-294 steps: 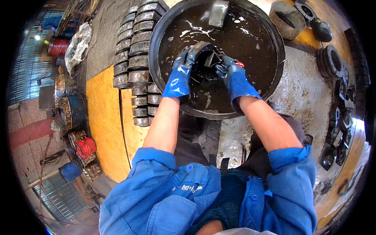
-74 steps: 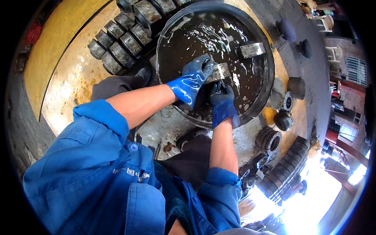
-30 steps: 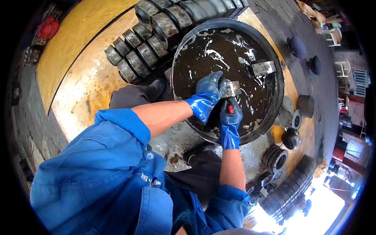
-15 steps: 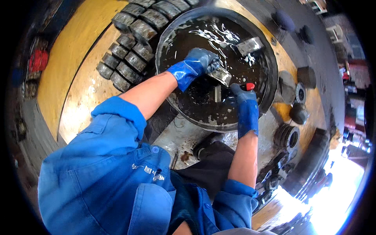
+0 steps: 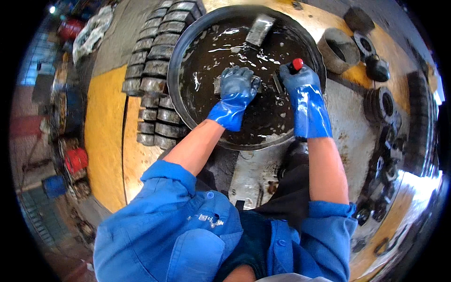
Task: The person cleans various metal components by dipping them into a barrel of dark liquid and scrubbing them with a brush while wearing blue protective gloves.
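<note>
A round dark tub (image 5: 174,70) of murky liquid is in front of me. My left hand (image 5: 238,85), in a blue rubber glove, lies across a grey metal block (image 5: 217,85) in the tub, fingers over its far side and thumb at its right. Most of this block is hidden under the glove. My right hand (image 5: 300,80), gloved alike, is closed around a tool with a black, red-ended handle (image 5: 297,64). A narrow flat piece, perhaps its blade (image 5: 277,83), shows left of that hand. Another metal block (image 5: 260,30) sits at the tub's far side.
Stacked rows of curved metal blocks (image 5: 157,68) stand left of the tub on a yellow board (image 5: 105,141). To the right are a hollow cylinder (image 5: 338,50), a dark round part (image 5: 377,68) and ringed parts (image 5: 379,104). Metal parts clutter the lower right.
My left hand has lowered the block from a tilted hold and now lies flatter over it. My right hand, still holding the tool, has moved away from the block. The head view has turned.
</note>
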The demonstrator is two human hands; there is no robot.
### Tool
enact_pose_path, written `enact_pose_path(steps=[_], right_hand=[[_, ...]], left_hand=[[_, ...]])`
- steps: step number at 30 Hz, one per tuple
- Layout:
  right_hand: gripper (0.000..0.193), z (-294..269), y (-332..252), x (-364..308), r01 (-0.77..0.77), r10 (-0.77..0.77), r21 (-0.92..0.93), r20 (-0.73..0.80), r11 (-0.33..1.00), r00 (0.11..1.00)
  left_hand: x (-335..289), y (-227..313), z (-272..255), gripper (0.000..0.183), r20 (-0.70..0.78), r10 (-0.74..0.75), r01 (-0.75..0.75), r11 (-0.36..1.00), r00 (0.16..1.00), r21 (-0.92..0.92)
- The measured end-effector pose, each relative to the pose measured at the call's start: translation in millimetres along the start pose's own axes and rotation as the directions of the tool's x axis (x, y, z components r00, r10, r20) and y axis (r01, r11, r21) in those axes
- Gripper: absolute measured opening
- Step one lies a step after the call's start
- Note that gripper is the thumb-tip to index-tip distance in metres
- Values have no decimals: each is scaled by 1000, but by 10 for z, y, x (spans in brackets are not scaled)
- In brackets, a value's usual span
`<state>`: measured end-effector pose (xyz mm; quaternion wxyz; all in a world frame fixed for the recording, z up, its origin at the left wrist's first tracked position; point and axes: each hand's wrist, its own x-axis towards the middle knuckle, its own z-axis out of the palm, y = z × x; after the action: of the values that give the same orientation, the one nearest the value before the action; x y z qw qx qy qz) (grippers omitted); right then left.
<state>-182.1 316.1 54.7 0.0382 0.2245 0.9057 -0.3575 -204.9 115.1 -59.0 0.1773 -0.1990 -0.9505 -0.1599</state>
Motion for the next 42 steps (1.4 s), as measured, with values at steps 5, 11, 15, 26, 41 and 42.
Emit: enact_pose_path(steps=[5,11,15,26,41,42], right_hand=[[36,-9,110,79,-55,60,147,-30,988,998],[56,-60,261,304,-280,244,253,165,926,956],[55,120,287,300,-257,206,267,205,929,957],[56,822,432,533,-335,178,395,383,855,906],[43,606,186,236,-312,34,557,452,770,891],[43,630,109,150,-311,-19,593,483,743,875]], left_hand=[[232,-234,-232,20,117,443,-398,872,889,-284],[172,-221,-369,18,102,285,-187,819,953,-542],[-56,-262,-519,26,-34,-178,125,801,983,-586],[-192,-154,-247,43,877,-275,616,-629,394,-473],[-523,-602,-426,46,891,-111,638,-660,440,-397],[-642,-900,-288,46,853,-87,662,-593,514,-459]])
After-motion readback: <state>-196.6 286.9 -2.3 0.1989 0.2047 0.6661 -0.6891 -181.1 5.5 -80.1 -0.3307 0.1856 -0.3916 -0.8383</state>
